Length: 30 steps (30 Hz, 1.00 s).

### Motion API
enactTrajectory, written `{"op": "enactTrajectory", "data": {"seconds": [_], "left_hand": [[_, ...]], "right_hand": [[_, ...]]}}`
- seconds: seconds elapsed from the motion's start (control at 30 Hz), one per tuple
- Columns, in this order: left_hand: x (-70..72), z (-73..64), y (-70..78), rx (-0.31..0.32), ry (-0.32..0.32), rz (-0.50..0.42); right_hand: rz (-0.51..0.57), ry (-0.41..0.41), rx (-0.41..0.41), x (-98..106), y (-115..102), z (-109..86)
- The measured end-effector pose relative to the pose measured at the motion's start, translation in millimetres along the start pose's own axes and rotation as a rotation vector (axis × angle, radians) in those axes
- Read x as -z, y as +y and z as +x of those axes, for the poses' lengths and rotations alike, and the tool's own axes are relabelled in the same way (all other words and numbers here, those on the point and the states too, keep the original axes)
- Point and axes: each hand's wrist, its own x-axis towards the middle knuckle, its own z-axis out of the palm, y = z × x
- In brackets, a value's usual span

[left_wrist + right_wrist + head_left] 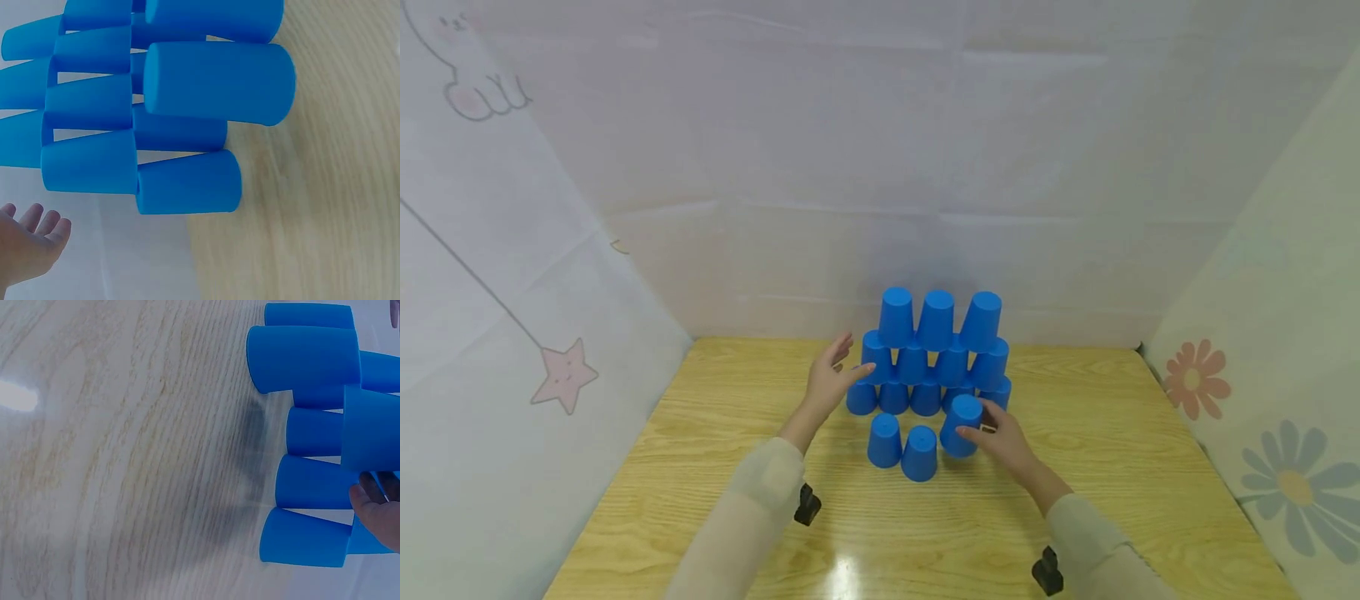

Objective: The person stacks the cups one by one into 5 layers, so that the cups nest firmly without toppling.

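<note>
Blue cups stand upside down in a stacked wall, with several in the bottom row [925,398], several in the middle row [912,365] and three in the top row [937,321]. My right hand [1003,442] grips a blue cup [962,427] in front of the wall's right part, thumb on its near side. In the right wrist view that held cup [375,428] appears raised off the table. Two loose cups, a left one [884,442] and a right one [920,455], stand upside down before the wall. My left hand [831,379] hovers beside the wall's left end, fingers extended, holding nothing.
The wooden table [700,500] reaches back to a pale cloth backdrop [820,167] close behind the stack. Printed cloth sides flank it, with a star [567,377] at left and flowers [1198,379] at right. Each sleeve has a small black device [807,505] by it.
</note>
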Motion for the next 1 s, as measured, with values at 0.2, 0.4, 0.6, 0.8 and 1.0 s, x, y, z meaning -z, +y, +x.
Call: {"op": "enactTrajectory", "data": {"seconds": [0.2, 0.4, 0.6, 0.8, 1.0], "left_hand": [[-2.3, -13.4, -9.0, 0.018, -0.001, 0.002], [-8.1, -24.9, -18.5, 0.050, -0.020, -0.026], [-16.4, -34.6, -30.7, 0.019, -0.037, 0.015], [-24.2, -48.3, -39.0, 0.076, -0.105, -0.004], [-32.2, -57.4, -45.2, 0.103, -0.149, -0.032]], "right_hand": [[-0.003, -0.018, 0.017, 7, -9, -1.0], [-0.004, -0.022, 0.038, 16, -12, 3.5], [-0.037, -0.031, 0.040, 25, -19, 5.7], [-0.047, -0.061, 0.058, 35, -32, 6.9], [-0.057, -0.075, 0.091, 45, -48, 9.0]]}}
